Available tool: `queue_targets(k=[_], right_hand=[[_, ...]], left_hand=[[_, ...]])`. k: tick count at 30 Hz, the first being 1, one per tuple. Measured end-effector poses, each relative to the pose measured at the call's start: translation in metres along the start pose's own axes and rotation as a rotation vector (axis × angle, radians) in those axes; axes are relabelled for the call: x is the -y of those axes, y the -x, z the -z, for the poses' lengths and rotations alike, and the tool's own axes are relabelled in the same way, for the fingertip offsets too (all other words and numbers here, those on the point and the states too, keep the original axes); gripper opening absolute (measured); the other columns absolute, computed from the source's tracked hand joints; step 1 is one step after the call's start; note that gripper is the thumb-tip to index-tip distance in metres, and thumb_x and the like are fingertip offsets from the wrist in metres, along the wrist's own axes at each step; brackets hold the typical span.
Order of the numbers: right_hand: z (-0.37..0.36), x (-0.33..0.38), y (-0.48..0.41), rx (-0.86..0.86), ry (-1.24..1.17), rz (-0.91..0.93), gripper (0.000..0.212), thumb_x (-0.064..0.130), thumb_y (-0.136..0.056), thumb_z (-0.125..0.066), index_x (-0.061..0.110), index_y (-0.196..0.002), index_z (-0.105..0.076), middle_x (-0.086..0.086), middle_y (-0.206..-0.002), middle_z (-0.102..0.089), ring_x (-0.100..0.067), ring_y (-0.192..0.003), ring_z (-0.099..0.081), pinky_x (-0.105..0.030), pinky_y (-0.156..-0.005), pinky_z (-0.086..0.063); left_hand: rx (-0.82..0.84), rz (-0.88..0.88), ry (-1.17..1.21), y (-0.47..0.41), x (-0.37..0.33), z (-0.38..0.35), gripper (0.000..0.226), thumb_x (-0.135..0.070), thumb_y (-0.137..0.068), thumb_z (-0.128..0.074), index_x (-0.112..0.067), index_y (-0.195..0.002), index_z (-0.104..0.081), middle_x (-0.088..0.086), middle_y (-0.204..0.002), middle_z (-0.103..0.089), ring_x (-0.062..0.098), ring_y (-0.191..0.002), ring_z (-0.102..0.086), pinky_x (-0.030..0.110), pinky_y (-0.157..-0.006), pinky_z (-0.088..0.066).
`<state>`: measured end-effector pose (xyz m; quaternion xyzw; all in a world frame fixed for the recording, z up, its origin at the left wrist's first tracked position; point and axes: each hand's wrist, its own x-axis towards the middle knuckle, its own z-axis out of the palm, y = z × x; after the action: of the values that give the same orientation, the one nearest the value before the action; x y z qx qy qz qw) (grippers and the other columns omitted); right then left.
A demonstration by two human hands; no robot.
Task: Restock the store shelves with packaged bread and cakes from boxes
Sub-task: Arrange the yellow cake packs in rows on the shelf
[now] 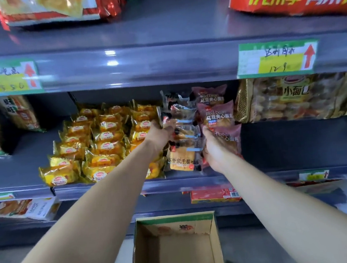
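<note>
Clutching row of clear-wrapped layered-bread packs [184,134] w/ L grip [161,132], fingers curled, mid grey metal shelf [284,142]. Clasping front maroon red-bean bread pack [231,140] w/ R grip [216,151], just beside that row. Below shelf: open brown cardboard box [177,252].

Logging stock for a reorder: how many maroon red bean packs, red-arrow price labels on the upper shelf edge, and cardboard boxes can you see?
Maroon red bean packs: 3
Red-arrow price labels: 2
Cardboard boxes: 1
Total: 6
</note>
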<state>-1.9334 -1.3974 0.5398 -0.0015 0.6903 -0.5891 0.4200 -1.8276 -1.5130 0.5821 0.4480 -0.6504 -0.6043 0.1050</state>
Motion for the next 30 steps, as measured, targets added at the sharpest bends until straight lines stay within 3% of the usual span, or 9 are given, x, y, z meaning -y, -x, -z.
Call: queue_targets(k=[3, 6, 9, 13, 16, 18, 21, 25, 30], right_hand=[[0.002, 0.010, -0.003, 0.098, -0.010, -0.010, 0.061, 0.068, -0.086, -0.040, 0.021, -0.120, -0.060, -0.010, -0.130, -0.060, -0.024, -0.118, -0.057, -0.046, -0.106, -0.040], [0.008, 0.010, -0.020, 0.146, -0.044, -0.004, 0.049, 0.057, -0.095, -0.035, 0.019, -0.101, -0.065, -0.012, -0.112, -0.068, -0.024, -0.104, -0.064, -0.040, -0.092, -0.049], [0.005, 0.015, -0.026, 0.150, -0.087, 0.003, 0.051, 0.059, -0.093, -0.039, 0.017, -0.104, -0.065, -0.010, -0.106, -0.071, -0.025, -0.098, -0.068, -0.040, -0.082, -0.054], [-0.004, 0.021, -0.035, 0.090, -0.090, -0.020, 0.082, 0.081, -0.059, -0.054, 0.025, -0.118, -0.062, -0.007, -0.117, -0.067, -0.029, -0.102, -0.066, -0.053, -0.092, -0.051], [-0.006, 0.018, -0.047, 0.055, -0.084, -0.010, 0.096, 0.086, -0.043, -0.053, 0.028, -0.119, -0.062, -0.006, -0.118, -0.066, -0.030, -0.104, -0.064, -0.053, -0.094, -0.048], [-0.009, 0.023, -0.044, 0.049, -0.070, -0.008, 0.097, 0.086, -0.040, -0.053, 0.030, -0.118, -0.062, -0.006, -0.117, -0.066, -0.030, -0.104, -0.064, -0.054, -0.095, -0.048], [-0.010, 0.032, -0.049, 0.089, -0.051, 0.016, 0.089, 0.086, -0.051, -0.056, 0.029, -0.119, -0.062, -0.008, -0.116, -0.068, -0.030, -0.103, -0.065, -0.053, -0.095, -0.048], [-0.006, 0.026, -0.098, 0.126, 0.003, 0.022, 0.128, 0.096, -0.019, -0.057, 0.036, -0.133, -0.049, -0.006, -0.139, -0.053, -0.029, -0.122, -0.054, -0.061, -0.105, -0.033], [-0.008, 0.034, -0.095, 0.115, -0.055, 0.009, 0.133, 0.095, -0.013, -0.056, 0.031, -0.130, -0.051, -0.007, -0.134, -0.056, -0.028, -0.116, -0.058, -0.059, -0.105, -0.034]], left_hand=[[-0.001, -0.006, 0.148, -0.013, -0.013, -0.009, 0.061, -0.025, -0.091, -0.059, -0.013, -0.142, -0.027, 0.006, -0.139, -0.050, 0.027, -0.110, -0.060, 0.029, -0.076, -0.057], [-0.002, -0.003, 0.189, -0.027, -0.014, -0.018, 0.062, -0.031, -0.086, -0.062, -0.020, -0.139, -0.031, 0.006, -0.134, -0.053, 0.030, -0.120, -0.054, 0.044, -0.092, -0.052], [0.010, 0.027, 0.243, -0.036, -0.010, -0.025, 0.053, -0.028, -0.090, -0.059, -0.020, -0.135, -0.034, 0.009, -0.130, -0.057, 0.031, -0.116, -0.058, 0.053, -0.082, -0.055], [0.021, 0.039, 0.283, -0.041, -0.003, -0.028, 0.042, -0.027, -0.093, -0.056, -0.017, -0.130, -0.040, 0.009, -0.119, -0.064, 0.024, -0.098, -0.063, 0.041, -0.065, -0.057], [0.034, 0.018, 0.302, -0.042, 0.002, -0.027, 0.031, -0.027, -0.094, -0.055, -0.018, -0.122, -0.043, 0.008, -0.117, -0.065, 0.028, -0.097, -0.066, 0.046, -0.078, -0.057], [0.030, 0.003, 0.289, -0.043, 0.005, -0.026, 0.034, -0.030, -0.094, -0.056, -0.018, -0.123, -0.043, 0.008, -0.118, -0.064, 0.029, -0.101, -0.066, 0.049, -0.086, -0.055], [-0.016, -0.033, 0.242, -0.046, 0.004, -0.025, 0.045, -0.036, -0.091, -0.058, -0.018, -0.128, -0.040, 0.007, -0.121, -0.062, 0.033, -0.105, -0.064, 0.049, -0.082, -0.056], [0.022, -0.042, 0.269, -0.053, -0.002, -0.018, 0.058, -0.039, -0.091, -0.056, -0.027, -0.140, -0.028, 0.006, -0.124, -0.061, 0.029, -0.102, -0.066, 0.043, -0.063, -0.059], [0.088, 0.037, 0.335, -0.064, -0.005, -0.017, 0.055, -0.053, -0.090, -0.051, -0.017, -0.130, -0.049, 0.011, -0.111, -0.069, 0.032, -0.096, -0.069, 0.051, -0.075, -0.058]])
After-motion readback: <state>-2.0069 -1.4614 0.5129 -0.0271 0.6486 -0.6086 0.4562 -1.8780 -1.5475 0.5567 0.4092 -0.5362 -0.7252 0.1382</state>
